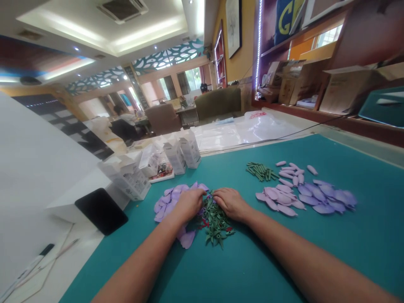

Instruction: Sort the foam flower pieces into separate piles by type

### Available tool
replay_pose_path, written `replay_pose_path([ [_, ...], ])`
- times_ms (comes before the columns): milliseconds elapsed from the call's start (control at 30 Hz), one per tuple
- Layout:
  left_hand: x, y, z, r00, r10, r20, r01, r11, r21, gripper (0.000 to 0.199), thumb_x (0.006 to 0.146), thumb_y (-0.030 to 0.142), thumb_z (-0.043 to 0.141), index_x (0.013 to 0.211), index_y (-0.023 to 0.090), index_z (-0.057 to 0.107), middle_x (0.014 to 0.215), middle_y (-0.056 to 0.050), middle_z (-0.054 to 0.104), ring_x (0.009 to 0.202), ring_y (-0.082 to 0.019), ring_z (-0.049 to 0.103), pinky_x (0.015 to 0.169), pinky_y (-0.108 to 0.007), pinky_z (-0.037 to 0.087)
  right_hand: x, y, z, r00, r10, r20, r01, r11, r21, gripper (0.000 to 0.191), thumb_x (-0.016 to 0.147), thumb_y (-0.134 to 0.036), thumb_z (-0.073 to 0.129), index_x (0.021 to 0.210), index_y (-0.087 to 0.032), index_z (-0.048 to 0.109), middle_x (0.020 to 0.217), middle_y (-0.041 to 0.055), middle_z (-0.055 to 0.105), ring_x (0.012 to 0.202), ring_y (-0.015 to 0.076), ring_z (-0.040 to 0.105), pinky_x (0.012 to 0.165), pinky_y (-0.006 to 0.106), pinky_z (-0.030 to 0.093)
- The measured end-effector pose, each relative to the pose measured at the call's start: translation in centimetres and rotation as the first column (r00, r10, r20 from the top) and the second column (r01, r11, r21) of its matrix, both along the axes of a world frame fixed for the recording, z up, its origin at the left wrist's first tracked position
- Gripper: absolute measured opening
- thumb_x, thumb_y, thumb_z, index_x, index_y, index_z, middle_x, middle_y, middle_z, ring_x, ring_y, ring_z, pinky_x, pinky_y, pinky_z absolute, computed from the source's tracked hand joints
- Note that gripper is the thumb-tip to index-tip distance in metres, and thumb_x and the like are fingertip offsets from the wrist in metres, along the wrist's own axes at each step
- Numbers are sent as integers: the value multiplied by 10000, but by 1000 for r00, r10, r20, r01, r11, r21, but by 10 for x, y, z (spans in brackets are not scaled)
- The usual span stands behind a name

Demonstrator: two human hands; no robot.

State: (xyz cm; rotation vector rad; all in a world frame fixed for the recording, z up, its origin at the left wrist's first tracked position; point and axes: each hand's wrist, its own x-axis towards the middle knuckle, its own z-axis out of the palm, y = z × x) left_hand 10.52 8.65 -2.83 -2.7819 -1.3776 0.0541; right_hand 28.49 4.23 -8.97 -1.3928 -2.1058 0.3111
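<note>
My left hand rests at the left edge of a heap of green star-shaped pieces, fingers curled in and pressed together. Across the heap, at its upper right, my right hand bends its closed fingers down toward the green pieces. What the fingertips of either hand hold, if anything, is hidden. A few small red bits are mixed into the heap. Purple petals lie partly beneath and beside my left hand, and one loose petal sits below it.
To the right on the green mat lie pale pink petals, purple petals, pink tapered pieces and green stems. White boxes and a black tablet-like panel stand at the left. Clear plastic sheeting covers the far edge.
</note>
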Motion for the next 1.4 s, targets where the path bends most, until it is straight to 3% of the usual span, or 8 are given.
replay_pose_path([
  [100, -8, 30, 9, 994, 108, -23, -107, 994, 39, 278, 917, 315, 516, 1153, 177, 569, 1172, -82, 596, 1021, -209, 588, 885, -430, 482, 2, 0, 0, 994, -45, -95, 46, 999, 10, 340, 945, -308, 358, 1023, -171, 659, 1124, 103, 657, 1066, 214, 564, 949, 353, 388],
  [267, -5, 75, 12, 968, 211, -137, -208, 977, 36, 293, 902, 322, 544, 1156, 176, 560, 1181, -84, 579, 994, -207, 593, 840, -415, 512, 7, 7, -3, 962, -173, -209, 174, 985, -16, 295, 933, -292, 384, 991, -164, 643, 1047, 98, 666, 989, 209, 572, 888, 330, 408],
  [500, 11, 93, 4, 935, 240, -260, -253, 967, -15, 317, 896, 324, 553, 1174, 169, 548, 1184, -86, 574, 998, -214, 592, 836, -421, 513, 7, 10, -2, 956, -215, -197, 206, 976, -63, 257, 931, -294, 409, 949, -190, 644, 982, 73, 673, 931, 197, 577, 844, 308, 401],
  [733, 7, 91, 12, 945, 219, -242, -237, 970, -47, 316, 895, 323, 556, 1172, 170, 549, 1179, -85, 576, 996, -213, 594, 832, -417, 514, 8, 10, -2, 958, -205, -203, 196, 979, -62, 265, 929, -293, 408, 952, -183, 648, 971, 78, 671, 912, 186, 578, 833, 296, 405],
  [867, 5, 67, 18, 981, 93, -172, -115, 986, -123, 300, 899, 325, 548, 1153, 164, 559, 1157, -81, 588, 974, -206, 600, 822, -409, 518, 9, 9, -1, 951, -218, -221, 205, 976, -80, 279, 931, -293, 396, 970, -177, 647, 990, 84, 668, 934, 188, 578, 846, 296, 408],
  [1067, 16, 34, 12, 992, -70, -109, 46, 977, -210, 254, 901, 330, 546, 1080, 156, 593, 1074, -63, 622, 901, -182, 618, 783, -374, 530, 8, 7, 0, 948, -230, -220, 217, 973, -80, 280, 932, -289, 393, 965, -173, 646, 992, 87, 670, 932, 193, 581, 846, 305, 411],
  [1233, 27, 45, 10, 993, -90, -75, 86, 994, -64, 272, 903, 312, 540, 1134, 174, 575, 1194, -84, 576, 1048, -221, 570, 893, -450, 479, 8, 7, 0, 950, -220, -219, 208, 975, -77, 277, 933, -282, 397, 976, -166, 644, 988, 95, 670, 937, 189, 584, 851, 296, 410],
  [1400, 29, 59, 3, 984, -137, -115, 130, 989, -63, 292, 898, 317, 549, 1149, 168, 567, 1189, -85, 577, 1037, -223, 577, 877, -448, 489, 8, 8, -1, 946, -235, -221, 224, 972, -76, 276, 934, -287, 401, 967, -170, 649, 981, 87, 669, 934, 187, 577, 854, 294, 404],
])
